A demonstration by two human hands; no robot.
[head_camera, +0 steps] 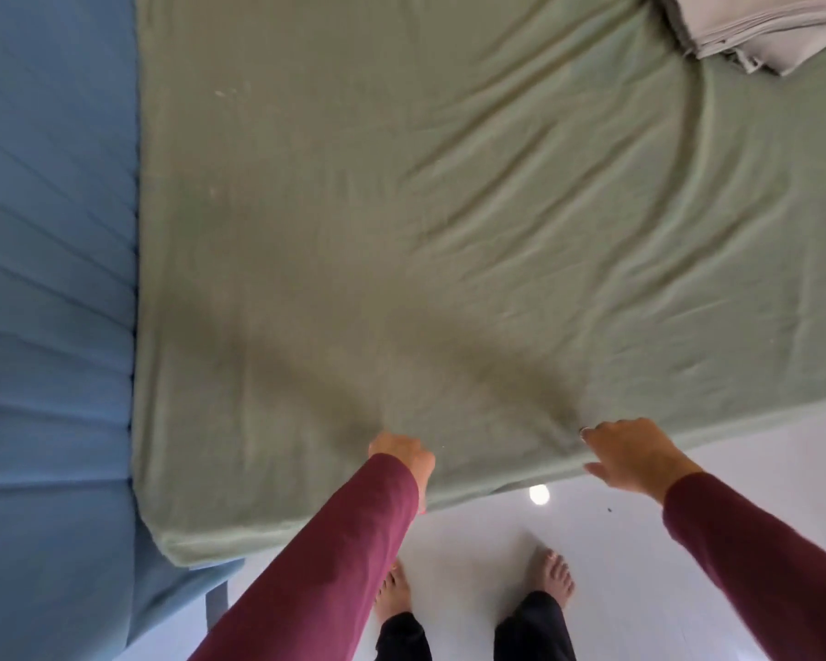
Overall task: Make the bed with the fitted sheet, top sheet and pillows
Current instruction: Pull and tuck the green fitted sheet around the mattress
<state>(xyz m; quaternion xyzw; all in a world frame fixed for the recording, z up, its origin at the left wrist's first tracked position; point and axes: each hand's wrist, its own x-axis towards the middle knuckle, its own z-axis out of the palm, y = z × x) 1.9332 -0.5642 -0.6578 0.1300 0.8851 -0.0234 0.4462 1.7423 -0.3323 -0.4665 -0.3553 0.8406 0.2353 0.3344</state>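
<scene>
While no writing shows, left hand (404,458) and right hand (633,453) grip green sheet (401,231).

The bed (58,326) wears a green sheet (401,207), wrinkled beyond the right hand (640,458). Folded grey cloth (754,26) lies on it far past that hand.
</scene>
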